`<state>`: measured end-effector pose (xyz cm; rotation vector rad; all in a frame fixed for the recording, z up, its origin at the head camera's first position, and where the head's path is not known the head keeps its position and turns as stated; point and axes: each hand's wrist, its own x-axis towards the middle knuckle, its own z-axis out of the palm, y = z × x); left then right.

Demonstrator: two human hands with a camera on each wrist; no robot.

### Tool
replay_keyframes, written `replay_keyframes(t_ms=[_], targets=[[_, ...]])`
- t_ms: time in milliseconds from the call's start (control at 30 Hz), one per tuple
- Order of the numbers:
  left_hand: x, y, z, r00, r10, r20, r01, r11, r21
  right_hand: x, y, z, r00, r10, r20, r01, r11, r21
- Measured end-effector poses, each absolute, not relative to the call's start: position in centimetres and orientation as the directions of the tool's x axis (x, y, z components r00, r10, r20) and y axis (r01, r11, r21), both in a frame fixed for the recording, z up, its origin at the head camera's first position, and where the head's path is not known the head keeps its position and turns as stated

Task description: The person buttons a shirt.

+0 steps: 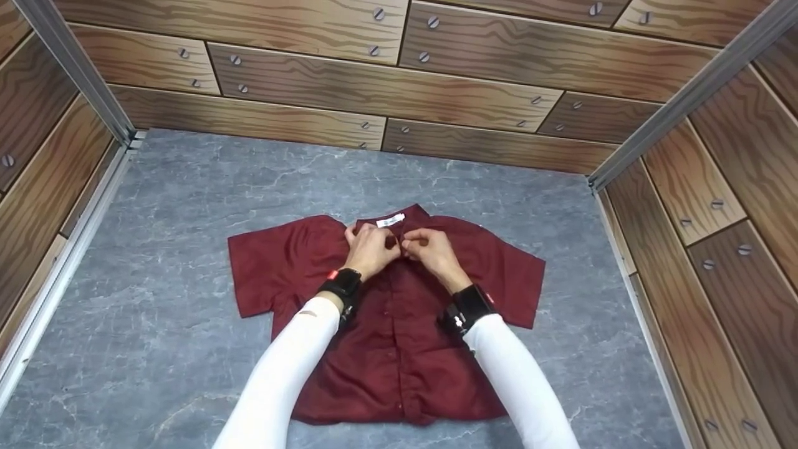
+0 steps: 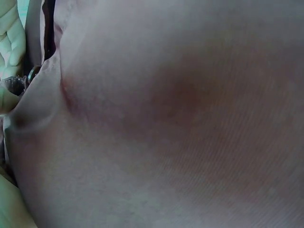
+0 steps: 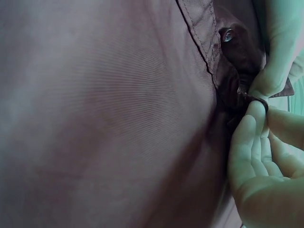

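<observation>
A dark red short-sleeved button-up shirt (image 1: 349, 368) lies spread front side up, its collar (image 1: 419, 214) pointing away from me. My left hand (image 1: 369, 251) pinches the front edge just below the collar, on the left. Opposite it, my right hand (image 1: 434, 254) pinches the other front edge between thumb and fingers. In the right wrist view, the right fingertips (image 3: 256, 111) grip a fold of cloth right against the left hand (image 3: 278, 52). A small button (image 3: 228, 35) shows on the front strip nearby. Cloth fills most of the left wrist view.
A white label (image 1: 391, 220) sits inside the collar. Grey marbled flooring (image 1: 162, 249) lies under the shirt. Wood-patterned walls (image 1: 312, 75) with metal corner posts (image 1: 692, 90) enclose the back and both sides.
</observation>
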<state>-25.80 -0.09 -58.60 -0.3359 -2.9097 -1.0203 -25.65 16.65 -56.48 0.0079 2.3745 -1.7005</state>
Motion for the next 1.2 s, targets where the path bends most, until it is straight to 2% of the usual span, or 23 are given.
replay_keyframes(t_ms=[300,433,667,967,1200], targets=[[-25.3,-0.1,-58.7,-0.976,0.182,0.122,0.218,0.751,0.624,-25.2,16.5,-56.7,-0.962,-0.164,-0.217,0.174,0.241,-0.955],[-25.3,-0.2,-58.6,-0.979,0.177,0.101,0.2,0.74,0.642,-25.1,16.6,-56.8,-0.961,-0.202,-0.188,0.143,0.216,-0.966],[-25.4,-0.4,-58.4,-0.98,0.19,0.055,0.171,0.672,0.72,-25.0,16.4,-57.3,-0.979,-0.197,-0.049,-0.015,0.312,-0.95],[-25.3,-0.7,-58.6,-0.963,0.265,0.038,0.194,0.595,0.78,-24.8,16.2,-57.5,-0.99,-0.126,-0.057,-0.009,0.471,-0.882],[-26.0,-1.0,-57.9,-0.956,0.292,0.037,0.211,0.592,0.778,-25.2,16.4,-56.9,-0.987,-0.157,-0.04,-0.037,0.459,-0.888]])
